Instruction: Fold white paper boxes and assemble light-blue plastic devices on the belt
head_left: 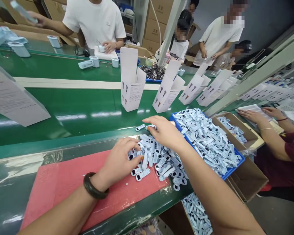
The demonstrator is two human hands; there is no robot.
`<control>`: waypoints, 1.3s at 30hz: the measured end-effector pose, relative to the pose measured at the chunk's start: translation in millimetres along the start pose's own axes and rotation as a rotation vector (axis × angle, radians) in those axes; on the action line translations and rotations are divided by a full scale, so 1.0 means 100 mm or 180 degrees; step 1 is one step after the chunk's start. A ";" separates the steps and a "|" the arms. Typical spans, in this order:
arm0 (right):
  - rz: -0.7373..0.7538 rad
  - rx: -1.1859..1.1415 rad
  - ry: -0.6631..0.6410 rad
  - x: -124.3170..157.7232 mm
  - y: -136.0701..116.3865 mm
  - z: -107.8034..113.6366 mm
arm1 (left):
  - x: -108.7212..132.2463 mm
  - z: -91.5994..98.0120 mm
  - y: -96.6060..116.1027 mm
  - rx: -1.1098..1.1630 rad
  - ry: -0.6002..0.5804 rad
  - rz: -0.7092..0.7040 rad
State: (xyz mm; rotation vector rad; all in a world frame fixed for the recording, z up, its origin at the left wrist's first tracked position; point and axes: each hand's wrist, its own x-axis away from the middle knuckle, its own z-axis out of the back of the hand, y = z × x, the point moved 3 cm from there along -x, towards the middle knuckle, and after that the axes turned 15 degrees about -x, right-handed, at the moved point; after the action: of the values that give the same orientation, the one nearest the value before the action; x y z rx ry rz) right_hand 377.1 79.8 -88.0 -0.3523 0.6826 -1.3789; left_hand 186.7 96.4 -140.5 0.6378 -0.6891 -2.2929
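Note:
A heap of small pale blue plastic devices (159, 160) lies on the right end of a red mat (71, 182) before me. My left hand (120, 160), with a dark bangle on its wrist, rests curled on the heap's left edge, fingers closed around some pieces. My right hand (165, 130) reaches over the heap's far side, fingers bent down onto the pieces near a blue tray (231, 166) piled with more of the same devices. One loose device (140, 127) lies on the green belt beyond.
White open cartons (131, 85) stand in a row on the green conveyor (71, 107). A cardboard box (235, 127) of devices sits at right beside a seated person's hands (253, 116). Across the belt other people work; a paper sheet (12, 101) is at left.

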 end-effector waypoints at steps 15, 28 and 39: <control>0.0178 0.0972 -0.0798 -0.19 0.08 -0.20 | -0.01 0.08 -0.13 0.2126 0.0545 0.1329; 0.0407 0.1351 -0.0739 0.57 -0.15 0.16 | -0.03 -0.04 0.00 -0.0103 0.0130 -0.0431; 0.0534 0.0738 -0.0459 0.86 -0.47 -0.18 | -0.05 0.03 -0.02 0.0100 0.0165 0.0269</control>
State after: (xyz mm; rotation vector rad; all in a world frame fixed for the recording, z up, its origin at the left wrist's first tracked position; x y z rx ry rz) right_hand 332.8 -9.2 -93.9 -0.2025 0.4184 -1.2443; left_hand 187.8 102.3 -138.3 0.6677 -0.7153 -2.1843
